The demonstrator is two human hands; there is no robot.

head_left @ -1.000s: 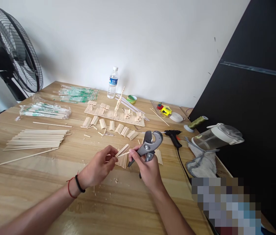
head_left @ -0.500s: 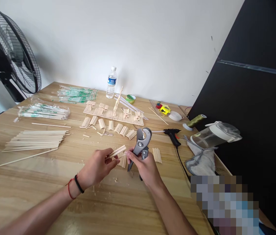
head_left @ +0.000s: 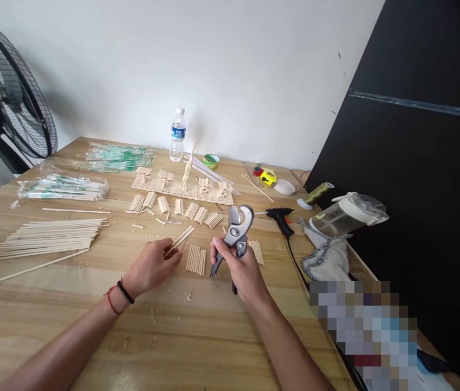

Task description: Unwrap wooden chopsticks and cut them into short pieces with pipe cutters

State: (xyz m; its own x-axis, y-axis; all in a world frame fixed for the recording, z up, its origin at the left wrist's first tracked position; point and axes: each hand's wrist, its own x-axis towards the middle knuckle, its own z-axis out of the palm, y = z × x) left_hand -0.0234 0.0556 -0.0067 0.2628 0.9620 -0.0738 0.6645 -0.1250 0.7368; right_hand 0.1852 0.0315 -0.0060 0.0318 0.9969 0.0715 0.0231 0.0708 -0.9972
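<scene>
My left hand (head_left: 151, 265) is closed on a few short wooden sticks (head_left: 181, 238) that point up and to the right, just above the table. My right hand (head_left: 238, 270) grips the handles of a grey cutter (head_left: 234, 231), whose hooked jaw points upward. Between the two hands a small raft of cut sticks (head_left: 196, 259) lies flat on the wooden table (head_left: 70, 315). A second small raft (head_left: 256, 251) lies just right of the cutter.
Long sticks (head_left: 48, 236) lie in a pile at the left, with wrapped chopstick packs (head_left: 64, 187) behind. A stick model (head_left: 183, 187), water bottle (head_left: 177, 135), glue gun (head_left: 279, 217), thread spool (head_left: 320, 192), jug on a cloth (head_left: 346, 217) and fan (head_left: 7, 103) stand around.
My left hand has drawn the sticks left, away from the cutter, leaving the raft uncovered. The cutter has swung from tilted right to nearly upright. The view has drifted right.
</scene>
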